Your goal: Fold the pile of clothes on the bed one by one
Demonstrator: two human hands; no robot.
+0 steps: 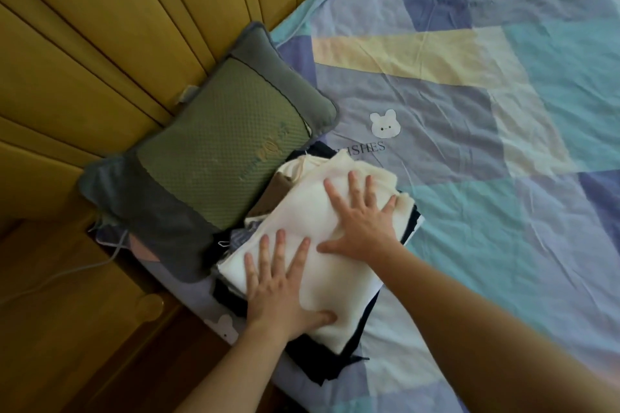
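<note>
Both of our hands lie flat, fingers spread, gripping nothing: left hand [278,285] and right hand [360,216] press the folded cream garment [312,221] directly beneath them. Its long axis runs from left hand toward right, atop the pile [339,362] on the bed [503,144], pillow [208,151] leftward.

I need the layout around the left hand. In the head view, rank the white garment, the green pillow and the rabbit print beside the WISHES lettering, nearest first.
1. White garment: directly under the left hand.
2. Green pillow: up and left, by the headboard.
3. Rabbit print: farthest, up and right on the sheet.
</note>
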